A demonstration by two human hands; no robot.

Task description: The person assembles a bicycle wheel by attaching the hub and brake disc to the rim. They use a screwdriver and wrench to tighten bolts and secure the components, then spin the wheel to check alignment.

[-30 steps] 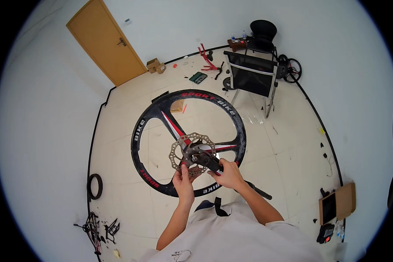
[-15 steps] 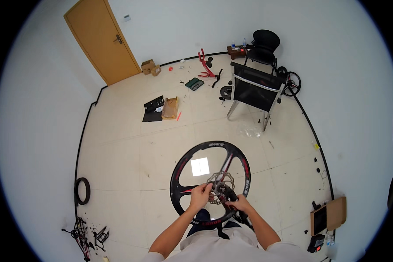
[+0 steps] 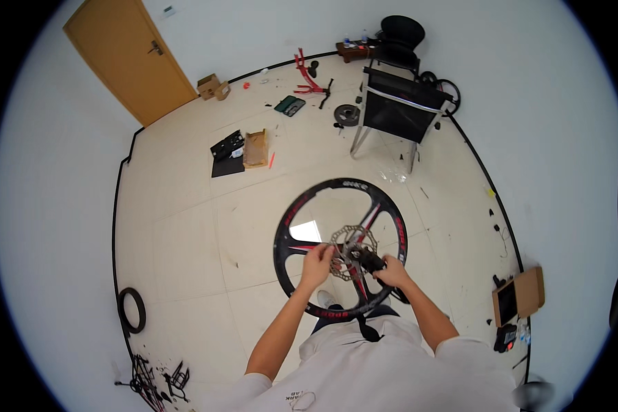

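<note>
A black spoked wheel with red and white markings stands tilted in front of my body. At its hub sits a perforated metal brake disc. My left hand is closed at the disc's left edge, its fingertips pinched beside a small dark part; what they hold is partly hidden. On the right, my right hand wraps round the end of a thick black tube-like part that reaches in to the hub. A black strap-like piece hangs below the wheel against my shirt.
A black chair stands ahead to the right. Farther back lie a red frame, a green tool case and an open carton. A tyre leans at the left wall; another open box sits at the right.
The wheel and both hands sit higher in the picture, and the wheel has turned slightly. The room has shifted upward as the view tips down; a shoe now shows below the wheel.
</note>
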